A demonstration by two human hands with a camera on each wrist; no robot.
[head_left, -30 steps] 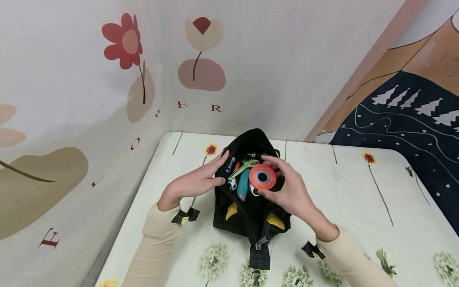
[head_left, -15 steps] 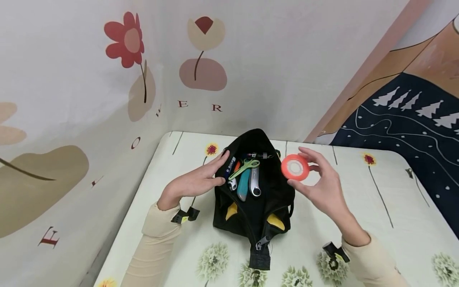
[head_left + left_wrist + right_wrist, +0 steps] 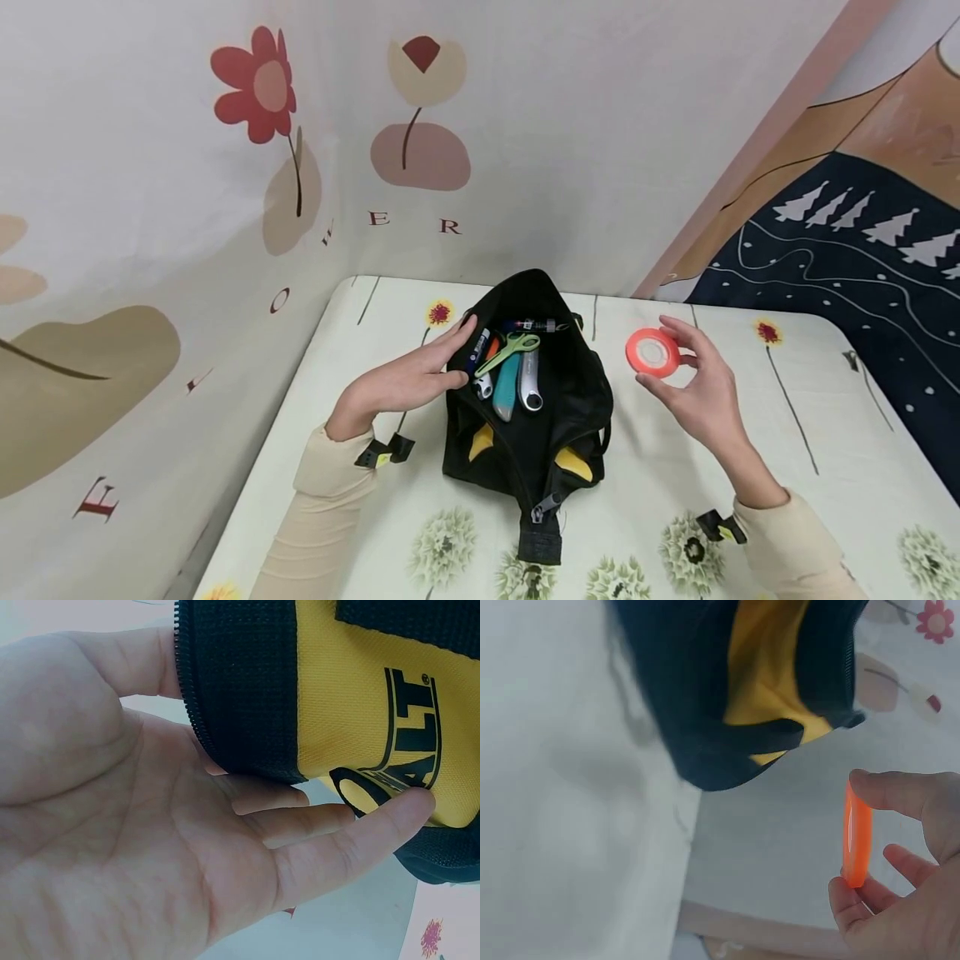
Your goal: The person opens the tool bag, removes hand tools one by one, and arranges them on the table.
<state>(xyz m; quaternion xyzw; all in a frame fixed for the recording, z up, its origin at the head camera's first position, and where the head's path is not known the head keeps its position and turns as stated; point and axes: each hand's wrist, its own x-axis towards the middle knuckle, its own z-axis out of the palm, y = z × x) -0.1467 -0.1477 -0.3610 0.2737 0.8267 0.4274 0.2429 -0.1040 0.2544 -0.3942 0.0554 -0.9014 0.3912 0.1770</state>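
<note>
My right hand [image 3: 703, 390] pinches an orange-red roll of tape [image 3: 652, 352] by its rim, between thumb and fingertips. It is held above the table, right of the black tool bag [image 3: 555, 442]. In the right wrist view the tape roll [image 3: 857, 836] appears edge-on. My left hand [image 3: 408, 379] lies against the bag's left side, fingers extended, thumb at the opening's edge. The left wrist view shows that hand [image 3: 187, 847] beside the zipper and the bag's yellow side [image 3: 360, 697]. Green-handled scissors [image 3: 510, 350], a teal-handled tool [image 3: 506, 387] and a silver tool [image 3: 530, 383] lie inside the open bag.
A dark marker [image 3: 478, 350] and another small dark item [image 3: 532, 326] are also in the bag. The bag's zipper pull [image 3: 546, 507] points toward me. A flower-patterned cloth [image 3: 750, 417] covers the table; printed fabric walls [image 3: 562, 167] stand behind and to the left.
My right hand has carried the tape roll out from over the bag to the right, turning it slightly. The silver tool has come into fuller view. My left hand has stayed on the bag.
</note>
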